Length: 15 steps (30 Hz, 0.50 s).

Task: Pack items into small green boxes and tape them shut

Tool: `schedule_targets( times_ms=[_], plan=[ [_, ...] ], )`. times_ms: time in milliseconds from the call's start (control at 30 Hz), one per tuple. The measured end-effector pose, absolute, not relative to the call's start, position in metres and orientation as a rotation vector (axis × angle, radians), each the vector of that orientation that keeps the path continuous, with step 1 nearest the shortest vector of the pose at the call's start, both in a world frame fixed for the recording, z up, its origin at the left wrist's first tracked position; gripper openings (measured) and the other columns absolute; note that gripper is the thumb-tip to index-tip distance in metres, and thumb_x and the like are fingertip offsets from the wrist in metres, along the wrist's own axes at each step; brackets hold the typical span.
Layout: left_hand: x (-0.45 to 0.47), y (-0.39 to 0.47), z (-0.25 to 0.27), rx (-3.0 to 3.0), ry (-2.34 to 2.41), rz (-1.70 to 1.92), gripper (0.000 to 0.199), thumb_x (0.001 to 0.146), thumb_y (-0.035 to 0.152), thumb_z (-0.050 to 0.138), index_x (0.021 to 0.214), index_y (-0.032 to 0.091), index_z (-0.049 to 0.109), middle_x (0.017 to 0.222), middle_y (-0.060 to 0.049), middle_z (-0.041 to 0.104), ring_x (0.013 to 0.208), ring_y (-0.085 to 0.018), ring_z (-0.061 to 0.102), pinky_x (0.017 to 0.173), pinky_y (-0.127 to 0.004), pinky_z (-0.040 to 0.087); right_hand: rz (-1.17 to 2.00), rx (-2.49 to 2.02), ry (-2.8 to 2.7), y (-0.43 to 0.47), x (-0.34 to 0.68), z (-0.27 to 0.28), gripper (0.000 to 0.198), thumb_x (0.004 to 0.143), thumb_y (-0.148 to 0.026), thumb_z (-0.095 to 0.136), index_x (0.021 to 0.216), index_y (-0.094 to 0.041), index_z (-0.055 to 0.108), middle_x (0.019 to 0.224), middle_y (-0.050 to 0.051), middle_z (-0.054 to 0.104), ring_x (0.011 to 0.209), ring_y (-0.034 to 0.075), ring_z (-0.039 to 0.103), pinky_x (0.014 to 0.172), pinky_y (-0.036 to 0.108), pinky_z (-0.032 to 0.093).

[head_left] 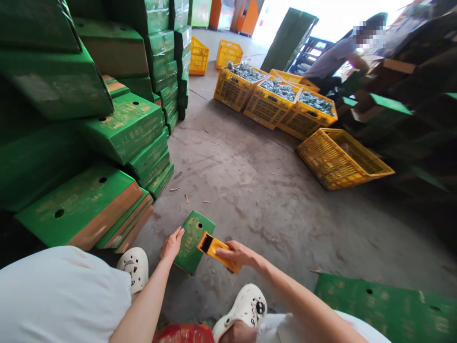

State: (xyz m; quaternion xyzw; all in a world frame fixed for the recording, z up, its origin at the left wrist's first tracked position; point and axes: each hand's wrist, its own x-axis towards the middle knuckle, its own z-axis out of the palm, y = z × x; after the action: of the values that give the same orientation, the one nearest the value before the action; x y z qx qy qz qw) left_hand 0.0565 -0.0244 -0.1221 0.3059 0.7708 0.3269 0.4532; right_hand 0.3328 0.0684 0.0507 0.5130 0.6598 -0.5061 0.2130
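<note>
A small green cardboard box (192,250) with a round dark hole and pale printing stands on the floor between my feet. My left hand (173,244) grips its left edge, the fingertips reaching over the top. In my right hand (233,254) is a yellow hand-held tool with a black panel (215,248), perhaps a carton stapler; its exact kind is unclear. The tool's front end lies over the right side of the box, and whether it touches the box cannot be made out.
Stacked green boxes (124,126) rise on the left. Filled yellow crates (269,105) line the back, with a tilted yellow crate (339,159) nearer. A person (333,57) bends at the upper right. Flattened green cardboard (385,305) lies lower right; something red (183,333) sits below.
</note>
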Motion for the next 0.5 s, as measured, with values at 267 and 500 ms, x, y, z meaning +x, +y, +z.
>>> schedule_targets(
  times_ms=[267,500],
  plan=[
    [0.055,-0.023,-0.131,0.744,1.882,0.812,0.06,0.095,0.063,0.054,0.135,0.021,0.069,0.137,-0.016,0.07,0.137,-0.032,0.059,0.114,-0.043,0.045,-1.247,1.417,1.701,0.053,0.408,0.058,0.052,0.091,-0.067,0.059,0.105,-0.019,0.072,0.094,0.006,0.071,0.078,0.018,0.061,0.06,0.026,0.04],
    [0.052,-0.017,-0.129,0.78,1.852,0.846,0.056,0.096,0.057,0.055,0.132,0.017,0.071,0.139,-0.015,0.068,0.139,-0.029,0.058,0.117,-0.041,0.044,-1.161,1.404,1.741,0.059,0.389,0.026,0.045,0.091,-0.061,0.063,0.093,-0.018,0.073,0.082,0.005,0.069,0.072,0.018,0.062,0.06,0.026,0.043]
  ],
)
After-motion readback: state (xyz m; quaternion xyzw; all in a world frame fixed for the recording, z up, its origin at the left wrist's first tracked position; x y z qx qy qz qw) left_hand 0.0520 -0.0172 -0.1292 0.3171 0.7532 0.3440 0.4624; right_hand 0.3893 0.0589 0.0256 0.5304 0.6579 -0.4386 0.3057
